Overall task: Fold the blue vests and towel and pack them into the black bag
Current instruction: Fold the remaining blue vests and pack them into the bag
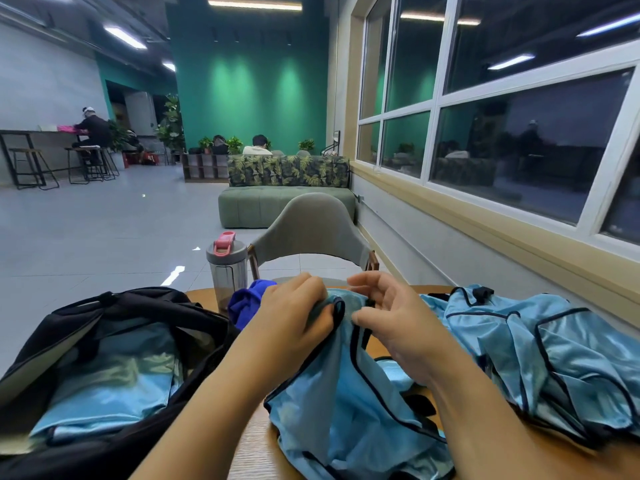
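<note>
Gripping vest (339, 375) — left hand (294, 317)

light blue mesh vests with dark navy trim (346, 393), royal blue towel (247, 301), black duffel bag (114, 306), grey plastic bottle with pink lid (227, 268), leaf-print green sofa (287, 188) beyond it.

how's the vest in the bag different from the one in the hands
The vest in the black bag lies folded flat inside the black bag; the held vest is unfolded and rumpled, draping onto the table. Nothing touches the packed one, while the left hand and right hand pinch the held one's top edge. Both are shiny light blue with dark trim.
</note>
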A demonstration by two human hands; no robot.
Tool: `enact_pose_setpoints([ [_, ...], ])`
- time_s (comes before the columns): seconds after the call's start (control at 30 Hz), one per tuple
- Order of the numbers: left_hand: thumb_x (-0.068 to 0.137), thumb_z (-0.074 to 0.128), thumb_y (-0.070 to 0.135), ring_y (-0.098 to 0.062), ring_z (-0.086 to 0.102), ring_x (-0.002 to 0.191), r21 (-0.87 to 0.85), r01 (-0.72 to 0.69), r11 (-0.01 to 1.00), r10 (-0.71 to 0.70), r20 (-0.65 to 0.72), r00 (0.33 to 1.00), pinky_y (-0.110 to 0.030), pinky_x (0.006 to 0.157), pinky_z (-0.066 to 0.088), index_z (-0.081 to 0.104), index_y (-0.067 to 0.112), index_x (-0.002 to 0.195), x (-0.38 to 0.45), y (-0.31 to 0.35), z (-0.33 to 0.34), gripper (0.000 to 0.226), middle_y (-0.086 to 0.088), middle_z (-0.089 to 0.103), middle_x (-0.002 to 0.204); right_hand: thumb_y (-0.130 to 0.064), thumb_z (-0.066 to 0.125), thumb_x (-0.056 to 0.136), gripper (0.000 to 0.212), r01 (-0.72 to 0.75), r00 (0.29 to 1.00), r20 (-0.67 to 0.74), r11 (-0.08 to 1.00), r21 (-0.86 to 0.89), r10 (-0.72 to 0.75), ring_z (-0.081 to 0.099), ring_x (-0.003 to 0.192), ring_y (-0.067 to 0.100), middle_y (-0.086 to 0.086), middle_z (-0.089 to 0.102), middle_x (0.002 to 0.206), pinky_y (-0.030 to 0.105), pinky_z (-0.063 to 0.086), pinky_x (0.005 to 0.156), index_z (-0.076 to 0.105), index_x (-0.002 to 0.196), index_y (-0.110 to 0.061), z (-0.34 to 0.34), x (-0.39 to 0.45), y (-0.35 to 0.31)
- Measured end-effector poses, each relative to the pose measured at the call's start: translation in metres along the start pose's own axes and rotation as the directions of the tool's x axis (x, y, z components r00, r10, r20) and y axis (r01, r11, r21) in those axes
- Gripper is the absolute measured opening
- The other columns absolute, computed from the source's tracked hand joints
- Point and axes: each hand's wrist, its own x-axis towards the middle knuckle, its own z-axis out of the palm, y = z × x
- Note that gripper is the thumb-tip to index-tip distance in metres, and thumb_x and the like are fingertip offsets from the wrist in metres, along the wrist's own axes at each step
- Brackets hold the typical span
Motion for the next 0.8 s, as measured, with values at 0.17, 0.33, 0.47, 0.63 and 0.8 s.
enact_pose_setpoints([
  [0.17,0.082,0.033,0.045,-0.009,0.043,0.069,0.008,0.075,0.997,-0.075,-0.032,0.997,-0.028,0.066,0.030,0.038,0.027,0.073,-0.010,-0.003,0.003,0.021,0.010,0.044,0.071,-0.006,0.062,0.090,0.016,0.093,0.989,-0.092,0.972,-0.216,-0.115,0.068,0.080,0.008,-0.004,0.073,0.082,0.027,0.054,0.076,0.068,0.090,-0.020,0.001,-0.003,0.005],
  [0.33,0.089,0.033,0.042,-0.012,0.044,0.069,0.055,0.024,0.998,-0.019,-0.084,0.996,-0.035,0.065,0.039,0.040,0.028,0.077,-0.012,0.002,0.003,0.020,0.012,0.045,0.074,-0.010,0.061,0.092,0.016,0.165,0.981,-0.057,0.955,-0.245,-0.184,0.067,0.081,0.005,-0.009,0.073,0.082,0.025,0.052,0.077,0.069,0.089,-0.025,0.008,-0.004,0.002],
  [0.47,0.094,0.038,0.042,-0.015,0.042,0.063,0.082,-0.031,0.996,0.041,-0.129,0.991,-0.035,0.058,0.037,0.037,0.026,0.073,-0.012,0.001,0.004,0.026,0.010,0.040,0.071,-0.010,0.063,0.091,0.018,0.166,0.982,-0.050,0.954,-0.250,-0.184,0.069,0.084,0.006,-0.008,0.074,0.085,0.027,0.054,0.081,0.070,0.087,-0.026,0.011,-0.005,0.001],
  [0.63,0.093,0.039,0.046,-0.015,0.041,0.061,0.095,-0.002,0.995,0.020,-0.191,0.981,-0.036,0.055,0.038,0.042,0.023,0.070,-0.013,0.002,0.004,0.033,0.006,0.042,0.071,-0.025,0.061,0.090,0.011,0.149,0.988,-0.015,0.975,-0.166,-0.154,0.069,0.082,0.010,-0.004,0.073,0.082,0.033,0.056,0.080,0.071,0.086,-0.023,0.014,-0.007,0.001],
  [0.8,0.092,0.038,0.046,-0.015,0.038,0.057,0.118,0.033,0.993,-0.012,-0.174,0.985,-0.028,0.056,0.026,0.034,0.027,0.071,-0.012,0.000,0.003,0.029,0.009,0.039,0.069,-0.022,0.072,0.083,0.010,0.151,0.987,0.082,0.972,-0.181,-0.138,0.069,0.091,0.013,-0.001,0.074,0.091,0.028,0.054,0.086,0.069,0.093,-0.021,0.011,-0.009,0.000],
])
